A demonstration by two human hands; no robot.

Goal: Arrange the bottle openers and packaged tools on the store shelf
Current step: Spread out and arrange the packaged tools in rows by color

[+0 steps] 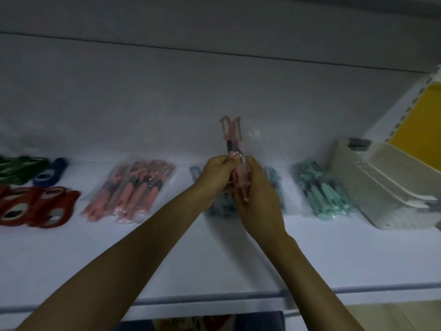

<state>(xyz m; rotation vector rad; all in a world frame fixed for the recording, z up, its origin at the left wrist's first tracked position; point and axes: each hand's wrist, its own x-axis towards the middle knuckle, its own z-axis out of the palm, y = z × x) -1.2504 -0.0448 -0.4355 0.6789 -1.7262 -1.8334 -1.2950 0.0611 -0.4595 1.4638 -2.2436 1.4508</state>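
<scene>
A pink packaged tool [232,137] stands upright above the white shelf [167,254], gripped at its lower end by both my left hand [216,177] and my right hand [256,189]. A pile of pink packaged tools [128,189] lies to the left. Teal packaged tools [327,189] lie to the right, and more teal ones [222,209] sit partly hidden under my hands. Red bottle openers [35,206], green bottle openers [19,168] and a blue bottle opener [51,175] rest at the far left.
A stack of white perforated trays [381,185] leans at the right end of the shelf. A yellow panel [420,123] and a slotted upright stand behind it. The shelf's front rail [214,298] runs across the bottom.
</scene>
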